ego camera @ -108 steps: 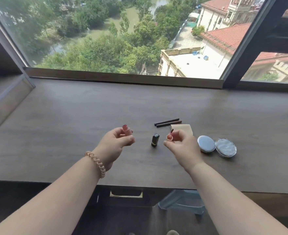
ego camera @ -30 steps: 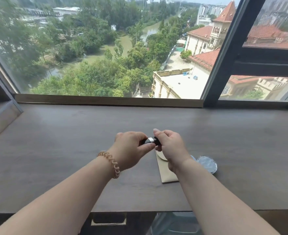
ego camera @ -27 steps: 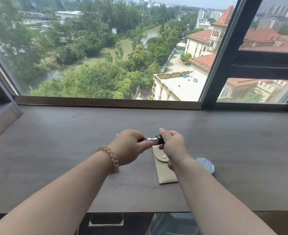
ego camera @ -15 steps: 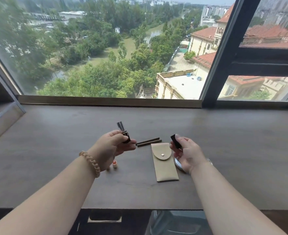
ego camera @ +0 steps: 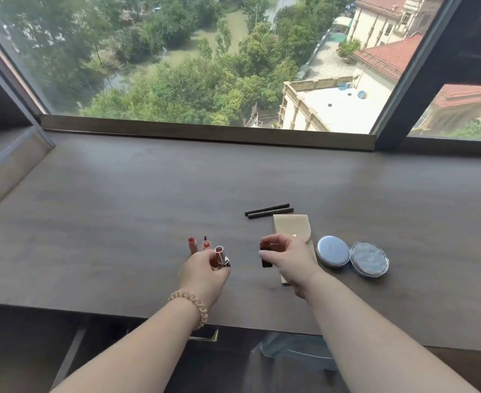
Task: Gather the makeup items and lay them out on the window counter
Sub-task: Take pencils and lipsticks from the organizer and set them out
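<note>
- Across 12 o'clock, a window [ego camera: 205, 66], with trees and red roofs beyond the glass.
- Below it, from 9 to 3 o'clock, a dark wooden counter [ego camera: 106, 222] carrying all the makeup.
- Just right of centre, flat on the counter, a beige pouch [ego camera: 290, 225], long axis running 12 to 6, its left edge hidden under the right hand.
- At the pouch's 3 o'clock, just beside it, two round compacts [ego camera: 332, 251] lying flat, side by side and touching or nearly so.
- At the counter's 6 o'clock, left hand [ego camera: 205, 272] with fingers curled round an uncapped lipstick [ego camera: 220, 254], held upright low on the counter; cannot tell whether its base touches the wood.
- At that hand's 3 o'clock, apart from it, right hand [ego camera: 288, 259] pinching a black cap [ego camera: 265, 262] between thumb and fingertips.
- On the left wrist, a beige coil bracelet [ego camera: 194, 303].
- At the pouch's 12 o'clock, by its far edge, two dark pencils [ego camera: 269, 210], parallel and touching.
- At the lipstick's 10 o'clock, just beside the left fingers, two small reddish tubes [ego camera: 191, 245], upright on the counter.
</note>
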{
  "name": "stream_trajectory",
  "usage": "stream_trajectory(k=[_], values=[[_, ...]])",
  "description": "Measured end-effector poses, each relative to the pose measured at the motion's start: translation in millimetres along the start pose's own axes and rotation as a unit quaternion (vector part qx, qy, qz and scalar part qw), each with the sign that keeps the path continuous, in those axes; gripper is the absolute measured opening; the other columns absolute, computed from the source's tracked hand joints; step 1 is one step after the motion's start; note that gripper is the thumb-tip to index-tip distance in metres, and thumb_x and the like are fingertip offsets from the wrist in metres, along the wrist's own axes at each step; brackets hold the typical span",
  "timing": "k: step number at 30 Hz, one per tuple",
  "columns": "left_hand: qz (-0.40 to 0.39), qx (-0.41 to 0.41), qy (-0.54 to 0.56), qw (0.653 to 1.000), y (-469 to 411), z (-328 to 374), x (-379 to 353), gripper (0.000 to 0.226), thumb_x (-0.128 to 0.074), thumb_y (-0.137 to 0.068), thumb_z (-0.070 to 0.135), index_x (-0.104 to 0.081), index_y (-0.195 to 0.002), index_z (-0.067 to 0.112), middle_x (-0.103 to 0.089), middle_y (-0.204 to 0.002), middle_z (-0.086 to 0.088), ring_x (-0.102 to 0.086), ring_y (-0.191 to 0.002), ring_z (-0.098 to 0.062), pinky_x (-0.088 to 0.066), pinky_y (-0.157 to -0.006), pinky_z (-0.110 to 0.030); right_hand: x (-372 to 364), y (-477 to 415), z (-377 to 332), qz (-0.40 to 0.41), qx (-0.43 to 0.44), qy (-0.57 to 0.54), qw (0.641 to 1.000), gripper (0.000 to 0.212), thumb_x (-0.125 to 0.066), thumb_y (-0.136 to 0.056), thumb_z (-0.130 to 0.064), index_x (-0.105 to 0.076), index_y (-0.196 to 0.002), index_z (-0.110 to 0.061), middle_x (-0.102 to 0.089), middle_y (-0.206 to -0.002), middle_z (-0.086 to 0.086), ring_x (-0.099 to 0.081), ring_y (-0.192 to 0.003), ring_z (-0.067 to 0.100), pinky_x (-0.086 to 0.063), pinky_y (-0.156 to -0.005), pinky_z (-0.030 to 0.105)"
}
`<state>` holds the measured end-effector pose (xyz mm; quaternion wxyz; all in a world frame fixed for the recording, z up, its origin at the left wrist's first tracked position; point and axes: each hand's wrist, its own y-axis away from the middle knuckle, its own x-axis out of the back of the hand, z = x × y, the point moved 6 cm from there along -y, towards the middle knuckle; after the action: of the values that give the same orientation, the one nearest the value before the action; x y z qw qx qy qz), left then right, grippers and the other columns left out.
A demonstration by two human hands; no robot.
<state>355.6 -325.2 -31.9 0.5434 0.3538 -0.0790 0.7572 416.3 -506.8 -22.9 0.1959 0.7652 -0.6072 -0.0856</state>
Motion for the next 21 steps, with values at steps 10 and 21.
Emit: stream_trajectory(k=[10,21], values=[[0.121,-0.005,-0.081,0.989,-18,-27,6,0.018,-0.070,-0.073,0.031,-0.052,-0.070,0.032,-0.059,-0.068,0.011,-0.064,-0.075,-0.019,-0.048,-0.080,-0.038,-55,-37,5,0.030,0.105,0.328,0.938,0.017,-0.072,-0.069,-0.031,-0.057,-0.071,-0.037,-0.067,-0.086,-0.016,-0.053,-0.096,0.008,-0.038,-0.086,0.032],[0.140,-0.061,-0.101,0.983,-36,-33,3,0.015,-0.074,-0.072,0.029,-0.067,-0.082,0.022,-0.070,-0.076,0.003,-0.065,-0.081,-0.023,-0.033,-0.074,-0.031,-80,-52,-4,0.106,0.199,0.397,0.890,0.013,-0.065,-0.076,-0.026,-0.065,-0.087,-0.034,-0.068,-0.093,-0.017,-0.051,-0.106,0.010,-0.022,-0.088,0.030]])
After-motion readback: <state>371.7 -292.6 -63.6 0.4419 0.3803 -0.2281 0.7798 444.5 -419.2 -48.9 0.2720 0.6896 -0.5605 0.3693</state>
